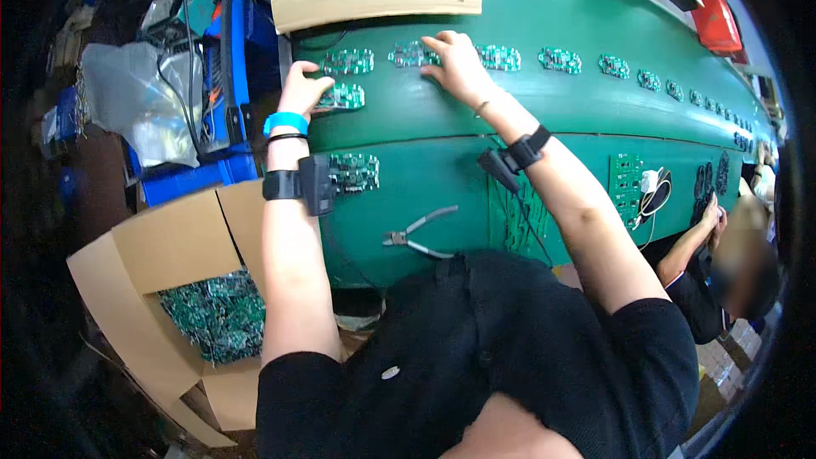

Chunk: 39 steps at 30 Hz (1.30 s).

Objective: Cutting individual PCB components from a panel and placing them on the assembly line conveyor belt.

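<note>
While my right hand (461,69) spreads its fingers about one circuit board (408,53), far left on the green tabletop (459,104), my left hand (299,89) meets a nearer board (349,97); whether either pinches, I cannot tell. Step, apparently: positioning boards; next move: careful, level edge-handling.

no readable text or numbers, any markings on circuit boards (559,60) too small
</note>
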Tool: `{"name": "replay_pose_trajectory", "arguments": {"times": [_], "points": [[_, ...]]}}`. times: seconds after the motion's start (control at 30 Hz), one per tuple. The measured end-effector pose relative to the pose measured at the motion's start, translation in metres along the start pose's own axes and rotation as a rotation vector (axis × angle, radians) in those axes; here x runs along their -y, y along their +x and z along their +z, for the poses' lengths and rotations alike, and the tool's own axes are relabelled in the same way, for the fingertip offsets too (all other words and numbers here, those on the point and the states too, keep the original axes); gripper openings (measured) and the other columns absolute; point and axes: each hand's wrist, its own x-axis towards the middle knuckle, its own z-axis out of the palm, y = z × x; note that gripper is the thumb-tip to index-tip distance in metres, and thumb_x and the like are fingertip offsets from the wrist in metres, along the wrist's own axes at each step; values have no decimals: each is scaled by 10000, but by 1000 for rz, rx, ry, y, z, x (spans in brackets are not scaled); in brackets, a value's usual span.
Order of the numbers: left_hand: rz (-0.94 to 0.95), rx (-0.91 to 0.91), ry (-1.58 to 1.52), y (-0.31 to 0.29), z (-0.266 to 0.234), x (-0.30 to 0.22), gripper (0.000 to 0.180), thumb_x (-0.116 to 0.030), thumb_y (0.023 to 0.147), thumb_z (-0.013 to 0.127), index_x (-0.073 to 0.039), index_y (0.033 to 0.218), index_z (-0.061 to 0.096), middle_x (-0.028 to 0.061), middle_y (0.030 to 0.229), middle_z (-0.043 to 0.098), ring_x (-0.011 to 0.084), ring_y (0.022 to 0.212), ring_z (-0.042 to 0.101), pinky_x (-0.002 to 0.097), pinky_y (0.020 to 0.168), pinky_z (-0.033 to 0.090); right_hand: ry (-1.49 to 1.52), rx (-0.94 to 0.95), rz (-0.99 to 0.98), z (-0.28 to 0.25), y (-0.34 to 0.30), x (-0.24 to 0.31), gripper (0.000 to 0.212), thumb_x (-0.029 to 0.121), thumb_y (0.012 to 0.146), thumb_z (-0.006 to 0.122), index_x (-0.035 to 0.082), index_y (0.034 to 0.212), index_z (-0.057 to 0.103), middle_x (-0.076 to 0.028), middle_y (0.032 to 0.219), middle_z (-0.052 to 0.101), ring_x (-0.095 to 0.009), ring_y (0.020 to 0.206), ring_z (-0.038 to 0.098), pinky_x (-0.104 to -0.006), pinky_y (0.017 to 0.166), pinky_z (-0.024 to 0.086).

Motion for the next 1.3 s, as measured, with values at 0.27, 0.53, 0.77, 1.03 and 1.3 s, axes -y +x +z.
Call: {"name": "replay_pose_trajectory", "arguments": {"times": [0.27,0.53,0.77,1.03,1.3], "points": [[333,65,-187,-149,14,53,83,-36,763,668,0,824,625,26,789,630,93,756,574,241,705,457,559,681,10,-69,-94,65,387,161,787,662,18,1135,570,-111,818,622,-202,757,596,-327,706,471],[469,-347,234,-165,23,131,174,-116,724,713,-41,864,641,69,794,622,199,833,566,314,765,439,604,785,356,-103,-212,41,238,143,763,657,12,962,646,-164,885,653,-257,807,640,-332,718,497],[732,-494,357,-203,52,97,198,-91,751,649,-70,948,643,100,999,569,266,976,508,382,888,381,-378,-17,506,-165,-294,-55,234,136,715,671,40,921,616,-154,884,590,-304,870,563,-395,766,452],[759,-171,205,-235,99,66,96,-11,768,599,-35,853,635,74,888,618,219,874,568,327,812,433,-622,12,969,-187,-356,-126,1023,469,480,828,23,1276,366,-197,1117,476,-362,1055,465,-445,887,401],[520,33,0,-243,118,59,94,-44,817,599,-19,895,645,58,891,634,133,802,586,247,700,473,-473,42,1067,-195,-352,-128,1124,502,450,809,207,1384,258,-216,1186,384,-391,1104,380,-525,895,351]]}}
